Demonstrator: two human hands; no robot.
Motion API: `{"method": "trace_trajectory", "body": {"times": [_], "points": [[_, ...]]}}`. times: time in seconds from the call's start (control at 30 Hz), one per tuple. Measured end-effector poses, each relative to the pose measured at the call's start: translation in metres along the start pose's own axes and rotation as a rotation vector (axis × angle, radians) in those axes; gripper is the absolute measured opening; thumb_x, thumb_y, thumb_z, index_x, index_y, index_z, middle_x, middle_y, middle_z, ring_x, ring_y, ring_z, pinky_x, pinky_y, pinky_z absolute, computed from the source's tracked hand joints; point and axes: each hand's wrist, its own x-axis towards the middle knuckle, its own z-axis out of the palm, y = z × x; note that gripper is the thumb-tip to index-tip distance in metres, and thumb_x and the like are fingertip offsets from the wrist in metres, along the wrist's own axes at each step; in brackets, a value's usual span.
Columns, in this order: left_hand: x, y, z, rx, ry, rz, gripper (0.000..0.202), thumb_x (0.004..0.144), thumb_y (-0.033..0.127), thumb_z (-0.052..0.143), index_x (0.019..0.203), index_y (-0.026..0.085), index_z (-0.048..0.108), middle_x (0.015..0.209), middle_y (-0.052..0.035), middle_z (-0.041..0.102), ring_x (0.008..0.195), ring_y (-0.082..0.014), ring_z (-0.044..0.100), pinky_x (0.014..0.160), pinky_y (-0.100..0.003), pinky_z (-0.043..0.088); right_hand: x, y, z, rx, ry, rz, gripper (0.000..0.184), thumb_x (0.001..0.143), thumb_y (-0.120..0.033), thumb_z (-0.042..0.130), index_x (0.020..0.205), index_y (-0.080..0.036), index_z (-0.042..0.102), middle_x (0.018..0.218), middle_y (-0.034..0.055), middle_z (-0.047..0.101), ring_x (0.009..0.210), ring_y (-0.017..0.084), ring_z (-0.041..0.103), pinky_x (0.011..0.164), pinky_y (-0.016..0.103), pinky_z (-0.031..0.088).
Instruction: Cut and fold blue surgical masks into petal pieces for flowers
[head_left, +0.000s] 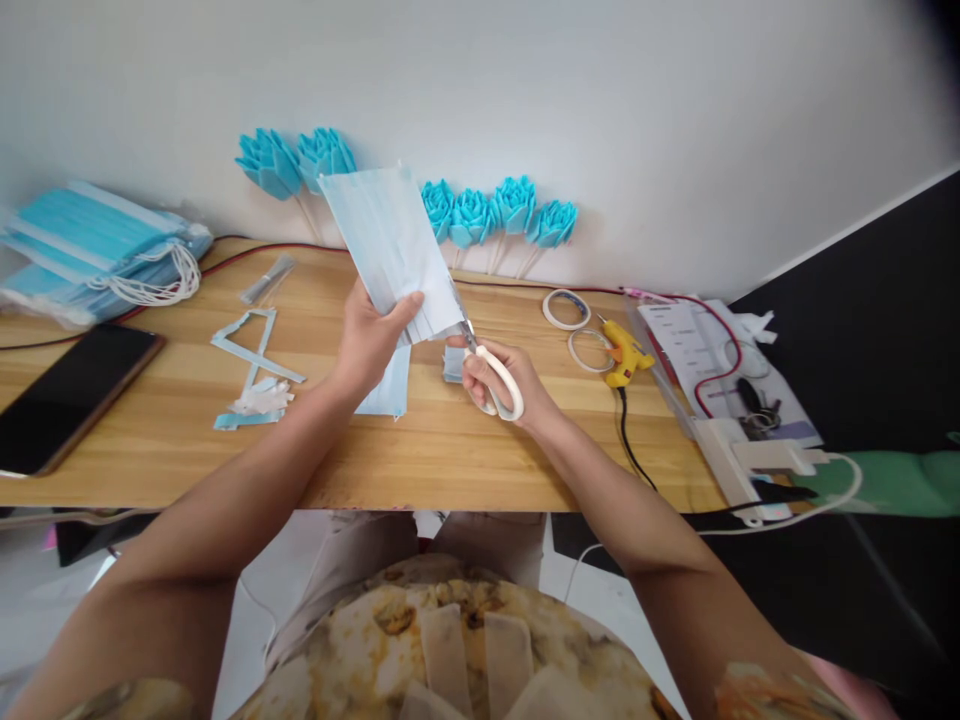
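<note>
My left hand [373, 335] is closed on the lower edge of a light blue face mask sheet [390, 245], holding it upright above the wooden table [450, 450]. My right hand [501, 378] grips white-handled scissors [491, 375]; their blades meet the sheet's lower right edge. A cut blue piece [390, 390] lies on the table under my left hand, and a smaller one [453, 364] lies beside the scissors.
Blue paper-like flowers [495, 210] lean on the wall. A stack of masks [97, 250] and a phone [71, 390] lie left, with cut strips [255, 365] nearby. Tape rolls [566, 308], a yellow glue gun [626, 352], papers and a power strip [739, 455] sit right.
</note>
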Motion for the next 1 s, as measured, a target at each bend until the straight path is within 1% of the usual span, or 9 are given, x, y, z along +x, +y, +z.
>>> {"method": "trace_trajectory", "body": {"times": [0.17,0.27,0.4,0.57,0.63,0.73,0.8,0.9,1.0], "points": [[-0.003,0.005,0.003,-0.044,-0.032,-0.028,0.063,0.073,0.054,0.084,0.119,0.019,0.06,0.119,-0.0112,0.071,0.115,-0.0318,0.067,0.101,-0.045,0.054,0.001,0.003,0.001,-0.019,-0.009,0.005,0.062,0.076,-0.053,0.081,0.12,-0.01,0.07,0.059,-0.0062,0.059,0.041,0.004,0.045,0.038,0.02,0.033],[-0.004,0.006,0.004,-0.086,-0.067,-0.074,0.066,0.07,0.05,0.088,0.12,0.019,0.06,0.115,-0.0099,0.071,0.113,-0.0311,0.068,0.099,-0.045,0.056,0.001,0.004,0.0,-0.048,-0.039,-0.016,0.059,0.077,-0.054,0.08,0.117,-0.012,0.071,0.061,-0.006,0.058,0.043,0.004,0.044,0.04,0.02,0.032],[-0.005,0.007,0.006,-0.145,-0.05,-0.155,0.061,0.065,0.04,0.09,0.113,0.018,0.06,0.115,-0.0096,0.071,0.11,-0.0304,0.069,0.097,-0.045,0.057,0.001,0.001,-0.003,-0.09,-0.096,-0.029,0.063,0.078,-0.06,0.077,0.121,-0.015,0.068,0.068,-0.0046,0.058,0.049,0.005,0.046,0.045,0.022,0.034],[-0.008,0.011,0.009,-0.186,-0.067,-0.185,0.056,0.063,0.038,0.09,0.107,0.018,0.06,0.113,-0.009,0.072,0.107,-0.0289,0.07,0.094,-0.043,0.058,0.001,-0.004,-0.005,-0.149,-0.135,-0.075,0.07,0.077,-0.068,0.074,0.125,-0.018,0.064,0.082,-0.0012,0.058,0.062,0.009,0.049,0.054,0.024,0.037],[-0.009,0.011,0.011,-0.193,-0.077,-0.19,0.058,0.061,0.038,0.09,0.106,0.018,0.059,0.11,-0.0081,0.072,0.103,-0.0279,0.07,0.09,-0.042,0.059,0.001,-0.005,-0.005,-0.152,-0.126,-0.082,0.071,0.075,-0.072,0.073,0.119,-0.017,0.064,0.082,-0.0003,0.058,0.063,0.009,0.05,0.054,0.025,0.038],[-0.012,0.01,0.013,-0.18,-0.107,-0.194,0.061,0.061,0.037,0.09,0.109,0.018,0.059,0.109,-0.0084,0.072,0.099,-0.0271,0.071,0.087,-0.041,0.058,0.001,-0.004,-0.006,-0.168,-0.119,-0.103,0.062,0.076,-0.074,0.071,0.101,-0.018,0.062,0.081,0.0001,0.058,0.063,0.01,0.052,0.056,0.025,0.039],[-0.013,0.009,0.014,-0.154,-0.135,-0.189,0.062,0.062,0.037,0.09,0.113,0.018,0.059,0.108,-0.0087,0.072,0.098,-0.0271,0.07,0.086,-0.041,0.058,0.002,-0.002,-0.006,-0.175,-0.122,-0.111,0.058,0.078,-0.073,0.07,0.094,-0.018,0.06,0.08,0.0001,0.059,0.063,0.01,0.053,0.056,0.025,0.039],[-0.014,0.008,0.014,-0.127,-0.154,-0.176,0.063,0.063,0.04,0.089,0.113,0.018,0.058,0.105,-0.0085,0.072,0.097,-0.028,0.071,0.084,-0.042,0.058,0.003,0.0,-0.007,-0.167,-0.116,-0.106,0.058,0.077,-0.074,0.071,0.093,-0.019,0.059,0.079,-0.0003,0.059,0.061,0.009,0.051,0.053,0.024,0.038],[-0.014,0.008,0.014,-0.158,-0.171,-0.163,0.059,0.07,0.048,0.085,0.114,0.019,0.058,0.11,-0.0102,0.072,0.104,-0.0299,0.07,0.088,-0.043,0.059,0.004,0.002,-0.008,-0.163,-0.114,-0.107,0.056,0.079,-0.072,0.07,0.093,-0.019,0.059,0.08,0.0,0.061,0.06,0.009,0.051,0.052,0.024,0.039]]}}
